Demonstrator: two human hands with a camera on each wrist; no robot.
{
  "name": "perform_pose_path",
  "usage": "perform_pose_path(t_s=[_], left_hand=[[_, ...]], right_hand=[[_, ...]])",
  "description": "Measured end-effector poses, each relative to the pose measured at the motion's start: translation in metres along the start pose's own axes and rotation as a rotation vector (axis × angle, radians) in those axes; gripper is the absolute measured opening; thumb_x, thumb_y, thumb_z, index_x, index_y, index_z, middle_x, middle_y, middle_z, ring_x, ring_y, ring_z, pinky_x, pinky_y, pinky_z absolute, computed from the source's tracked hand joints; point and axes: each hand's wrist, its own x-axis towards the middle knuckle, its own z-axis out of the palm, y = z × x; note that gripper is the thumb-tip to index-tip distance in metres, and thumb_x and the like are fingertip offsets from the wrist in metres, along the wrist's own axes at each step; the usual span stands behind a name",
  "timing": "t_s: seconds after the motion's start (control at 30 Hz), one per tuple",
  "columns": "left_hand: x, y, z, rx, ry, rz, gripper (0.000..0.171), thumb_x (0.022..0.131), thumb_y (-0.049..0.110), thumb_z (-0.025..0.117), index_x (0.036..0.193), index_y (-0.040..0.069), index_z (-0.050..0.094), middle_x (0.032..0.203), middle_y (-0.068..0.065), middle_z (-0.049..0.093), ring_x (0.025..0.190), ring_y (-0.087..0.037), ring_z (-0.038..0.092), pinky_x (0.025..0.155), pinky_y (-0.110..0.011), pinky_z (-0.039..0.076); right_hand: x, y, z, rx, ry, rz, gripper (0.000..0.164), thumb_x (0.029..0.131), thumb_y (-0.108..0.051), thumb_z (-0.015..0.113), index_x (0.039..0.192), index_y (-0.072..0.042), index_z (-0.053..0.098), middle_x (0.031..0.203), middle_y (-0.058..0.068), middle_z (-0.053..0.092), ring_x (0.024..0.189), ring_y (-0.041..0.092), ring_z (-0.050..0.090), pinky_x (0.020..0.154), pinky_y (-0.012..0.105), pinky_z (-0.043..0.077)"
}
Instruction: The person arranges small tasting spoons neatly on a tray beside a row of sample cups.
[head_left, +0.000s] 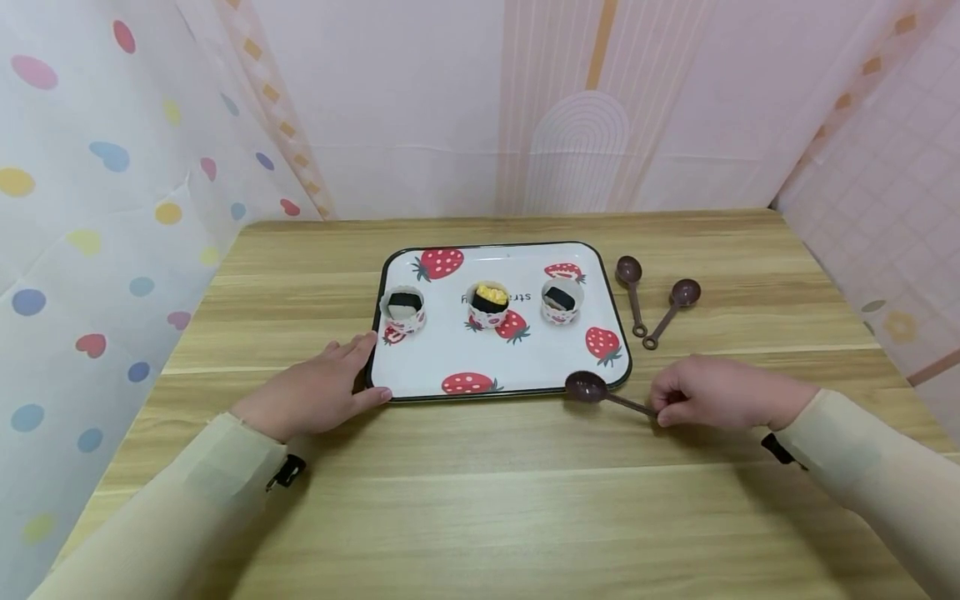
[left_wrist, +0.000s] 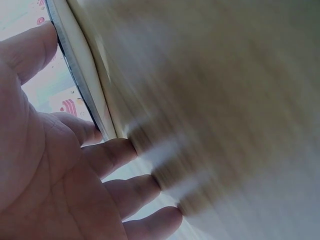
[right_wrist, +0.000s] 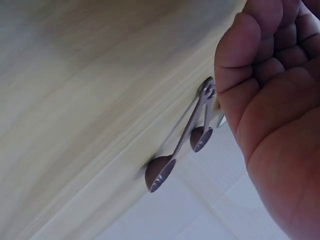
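At the lower right corner of a white strawberry-print tray (head_left: pixel 420 367), my right hand (head_left: pixel 712 392) pinches the handle end of a dark brown measuring spoon (head_left: pixel 587 387). The spoon's bowl overlaps the tray's near rim. My left hand (head_left: pixel 322 387) rests at the tray's left corner, fingers spread, thumb at the near edge; the left wrist view shows the fingers (left_wrist: pixel 132 192) stretched along the tray's side. In the right wrist view the right fingers (right_wrist: pixel 240 40) are curled, and the held spoon is hidden.
Three paper cups (head_left: pixel 558 312) with small sushi-like pieces stand in a row on the tray. Two more brown measuring spoons (head_left: pixel 628 270) (right_wrist: pixel 162 170) lie right of it, handle ends close together. Patterned cloth (head_left: pixel 420 108) hangs behind the wooden table (head_left: pixel 525 500) and along both sides.
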Motion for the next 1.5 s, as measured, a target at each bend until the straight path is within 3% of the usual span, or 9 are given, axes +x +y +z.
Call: perform_pose_path(t_s=[0.3,0.67,1.07,1.5], left_hand=[[0.0,0.001,-0.001,0.0,-0.01,-0.01,0.1,0.103,0.065,0.053,0.167,-0.001,0.015,0.172,-0.024,0.026,0.155,-0.056,0.025,0.121,-0.068,0.033],[-0.002,0.003,-0.003,0.005,-0.005,-0.001,0.098,0.104,0.062,0.053,0.167,-0.003,0.015,0.172,-0.025,0.027,0.154,-0.057,0.026,0.122,-0.068,0.033],[-0.001,0.003,-0.002,0.007,-0.014,-0.005,0.099,0.104,0.064,0.052,0.167,-0.003,0.015,0.172,-0.026,0.025,0.154,-0.058,0.025,0.122,-0.068,0.031],[0.002,0.001,-0.002,0.008,-0.026,-0.005,0.099,0.104,0.063,0.052,0.167,-0.004,0.014,0.172,-0.027,0.022,0.153,-0.06,0.022,0.124,-0.067,0.029]], right_hand=[[0.015,-0.019,-0.005,0.077,0.109,0.001,0.016,0.1,-0.02,0.072,0.086,-0.021,0.067,0.073,-0.012,0.054,0.065,0.004,0.047,0.058,0.023,0.04],[0.048,-0.049,-0.003,0.04,0.275,0.01,0.013,0.1,-0.014,0.073,0.088,-0.016,0.069,0.071,-0.009,0.055,0.064,0.009,0.044,0.059,0.025,0.037],[0.09,-0.087,0.002,0.069,0.277,0.082,0.011,0.104,-0.019,0.066,0.097,-0.012,0.071,0.075,-0.001,0.061,0.069,0.014,0.052,0.062,0.028,0.043],[0.13,-0.12,0.006,0.096,0.285,0.131,0.014,0.105,-0.021,0.066,0.098,-0.012,0.073,0.083,0.001,0.068,0.067,0.014,0.054,0.059,0.025,0.04]])
